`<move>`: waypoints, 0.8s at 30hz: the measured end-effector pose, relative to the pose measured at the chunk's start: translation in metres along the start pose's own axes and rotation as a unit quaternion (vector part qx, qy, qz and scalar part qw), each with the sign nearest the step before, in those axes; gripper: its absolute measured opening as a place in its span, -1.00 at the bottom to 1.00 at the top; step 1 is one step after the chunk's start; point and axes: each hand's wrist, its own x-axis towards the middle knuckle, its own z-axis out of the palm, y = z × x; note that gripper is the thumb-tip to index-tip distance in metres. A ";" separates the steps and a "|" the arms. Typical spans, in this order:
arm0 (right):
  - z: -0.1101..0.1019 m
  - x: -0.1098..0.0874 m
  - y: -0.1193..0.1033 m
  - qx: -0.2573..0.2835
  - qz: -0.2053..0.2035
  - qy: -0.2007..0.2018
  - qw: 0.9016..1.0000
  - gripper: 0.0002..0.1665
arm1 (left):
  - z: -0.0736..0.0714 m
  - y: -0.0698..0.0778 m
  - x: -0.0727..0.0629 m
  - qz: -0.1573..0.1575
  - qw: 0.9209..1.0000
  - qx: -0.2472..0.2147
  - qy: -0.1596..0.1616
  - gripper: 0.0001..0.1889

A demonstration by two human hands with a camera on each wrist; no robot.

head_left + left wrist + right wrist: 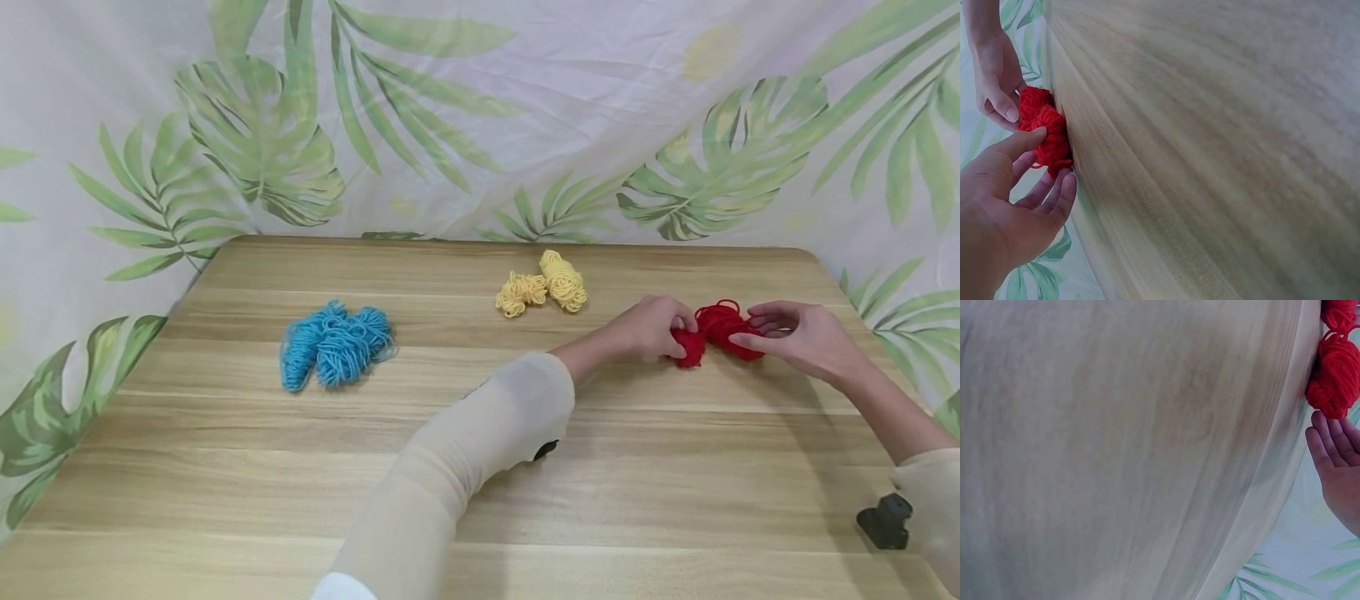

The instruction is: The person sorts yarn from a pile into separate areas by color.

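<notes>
Two bundles of red yarn lie side by side at the right of the table in the head view. My left hand (658,327) grips the smaller red yarn bundle (688,348), thumb on its near side. In the left wrist view the left hand (1019,209) has its thumb over the red yarn (1052,134) and its fingers around the end. At the larger red yarn bundle (731,332), my right hand (806,337) rests its spread thumb and fingers against the right side. The right wrist view has the right hand (1338,469) with straight fingers right at the yarn's edge (1337,378).
Blue yarn bundles (345,346) lie together on the left of the wooden table (247,475). Two yellow yarn bundles, one small (520,293) and one longer (562,283), are near the back edge. A leaf-print cloth (450,108) hangs behind.
</notes>
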 end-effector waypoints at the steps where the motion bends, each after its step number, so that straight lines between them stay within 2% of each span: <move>1: 0.000 0.000 0.000 0.000 0.000 0.000 1.000 -0.28 | 0.000 0.000 0.000 0.001 1.000 -0.001 -0.001 -0.69; 12: 0.000 -0.001 0.000 -0.003 -0.003 -0.004 1.000 -0.30 | 0.000 0.007 0.002 -0.030 0.999 -0.028 -0.006 -0.63; 16: 0.000 -0.001 0.001 -0.001 -0.005 0.000 1.000 -0.30 | -0.001 0.006 0.001 -0.019 1.000 -0.021 -0.008 -0.62; 24: -0.002 -0.001 -0.001 0.020 -0.009 0.036 0.999 -0.31 | -0.005 0.000 -0.002 0.033 0.999 -0.003 -0.005 -0.63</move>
